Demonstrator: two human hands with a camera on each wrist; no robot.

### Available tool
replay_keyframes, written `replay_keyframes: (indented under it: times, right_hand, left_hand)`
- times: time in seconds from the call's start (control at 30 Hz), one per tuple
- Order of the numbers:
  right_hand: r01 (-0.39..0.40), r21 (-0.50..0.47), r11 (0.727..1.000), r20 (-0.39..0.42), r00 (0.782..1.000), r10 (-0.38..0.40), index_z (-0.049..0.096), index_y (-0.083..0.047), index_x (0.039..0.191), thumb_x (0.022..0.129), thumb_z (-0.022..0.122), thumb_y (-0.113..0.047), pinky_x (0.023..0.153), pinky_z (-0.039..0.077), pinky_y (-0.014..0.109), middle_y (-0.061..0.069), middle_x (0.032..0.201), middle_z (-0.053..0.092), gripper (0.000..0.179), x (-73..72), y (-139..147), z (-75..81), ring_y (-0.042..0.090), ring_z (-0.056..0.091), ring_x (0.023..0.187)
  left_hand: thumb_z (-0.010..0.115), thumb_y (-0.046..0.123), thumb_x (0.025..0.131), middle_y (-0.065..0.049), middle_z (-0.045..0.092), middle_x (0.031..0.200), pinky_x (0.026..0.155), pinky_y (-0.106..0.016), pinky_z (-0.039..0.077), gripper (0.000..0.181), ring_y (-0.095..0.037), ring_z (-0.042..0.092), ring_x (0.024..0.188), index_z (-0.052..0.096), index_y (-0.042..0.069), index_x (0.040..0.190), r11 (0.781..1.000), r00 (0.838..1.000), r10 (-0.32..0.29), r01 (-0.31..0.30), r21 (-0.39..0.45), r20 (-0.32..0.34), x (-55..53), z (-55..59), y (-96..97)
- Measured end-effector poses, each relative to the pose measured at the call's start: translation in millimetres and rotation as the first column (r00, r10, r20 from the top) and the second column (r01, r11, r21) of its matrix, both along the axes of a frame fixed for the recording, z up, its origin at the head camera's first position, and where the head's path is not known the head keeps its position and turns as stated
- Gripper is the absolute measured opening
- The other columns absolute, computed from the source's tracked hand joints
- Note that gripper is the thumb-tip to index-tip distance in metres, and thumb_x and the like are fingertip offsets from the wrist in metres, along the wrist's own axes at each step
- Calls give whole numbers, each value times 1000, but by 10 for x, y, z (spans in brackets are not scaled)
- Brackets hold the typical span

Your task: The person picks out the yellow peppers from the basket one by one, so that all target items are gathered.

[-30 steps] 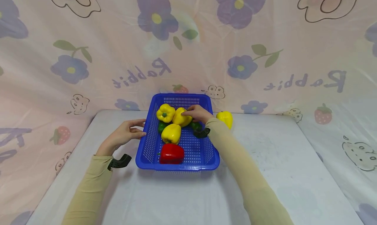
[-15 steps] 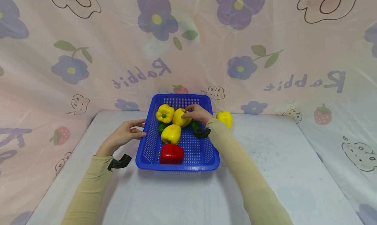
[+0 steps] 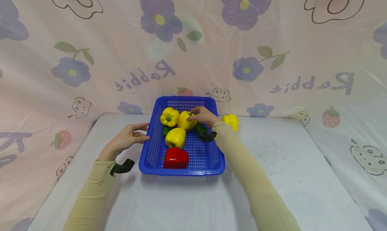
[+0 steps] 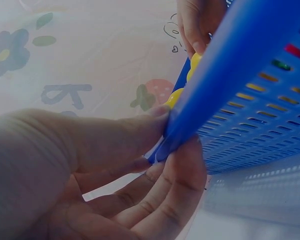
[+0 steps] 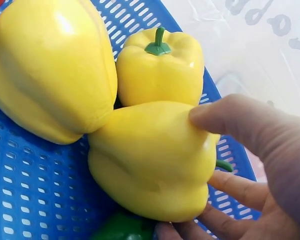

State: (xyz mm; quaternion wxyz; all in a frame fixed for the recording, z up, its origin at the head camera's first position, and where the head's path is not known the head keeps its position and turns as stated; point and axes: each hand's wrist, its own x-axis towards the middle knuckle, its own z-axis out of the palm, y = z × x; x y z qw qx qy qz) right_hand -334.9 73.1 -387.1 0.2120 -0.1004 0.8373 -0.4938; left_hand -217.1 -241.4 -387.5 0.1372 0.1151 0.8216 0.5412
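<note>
A blue plastic basket (image 3: 181, 172) with slotted walls holds several bell peppers. My left hand (image 3: 127, 137) pinches its left rim; in the left wrist view the thumb lies on one side of the rim (image 4: 215, 75) and the fingers on the other. Inside the basket, my right hand (image 3: 205, 116) grips a yellow bell pepper (image 5: 150, 160), thumb on its upper side and fingers round its stem end. A second yellow bell pepper (image 3: 169, 117) sits to its left, and a third (image 3: 175, 138) lies nearer. The red bell pepper (image 3: 176, 158) is at the front.
Green vegetables (image 3: 200, 129) show partly beneath the yellow peppers. Outside the basket, another yellow bell pepper (image 3: 231, 122) stands on the white table (image 3: 272, 177), behind the right forearm. A patterned cloth (image 3: 208, 56) hangs behind the table.
</note>
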Motion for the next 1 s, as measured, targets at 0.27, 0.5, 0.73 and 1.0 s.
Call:
replay_keyframes:
  times: [0.27, 0.5, 0.73, 1.0]
  right_hand:
    - [8, -15, 1000, 1, 1000, -8, 52, -4, 134, 85, 73, -22, 95, 47, 42, 16, 135, 47, 57, -7, 43, 42, 28, 51, 115]
    - [11, -36, 999, 0, 1000, -11, 51, -5, 135, 85, 73, -20, 93, 49, 43, 17, 135, 47, 57, 4, 53, 127, 29, 52, 115]
    - [12, -83, 997, -14, 1000, -13, 51, -5, 135, 85, 73, -17, 96, 46, 46, 18, 134, 47, 56, 46, 93, 244, 31, 52, 115]
    - [12, -92, 996, -38, 999, -16, 51, -6, 136, 86, 72, -17, 94, 48, 42, 18, 133, 48, 56, 50, 188, 320, 29, 54, 114]
  left_hand:
    - [66, 9, 91, -28, 46, 131, 83, -36, 54, 66, -30, 63, 101, 32, -4, 146, 1000, 1000, -3, 3, 5, -5, 4, -4, -5]
    - [65, 9, 91, -28, 46, 132, 82, -35, 55, 66, -30, 64, 100, 32, -5, 146, 1000, 1000, -3, 3, 2, -6, 11, 4, -6]
    - [65, 9, 91, -28, 46, 131, 82, -34, 55, 65, -31, 63, 101, 32, -5, 146, 1000, 1000, -4, 4, 9, -8, 13, 7, 5]
    - [65, 8, 91, -28, 46, 131, 82, -34, 55, 65, -30, 64, 100, 32, -5, 145, 1000, 1000, -3, 3, 10, -8, 13, 5, 7]
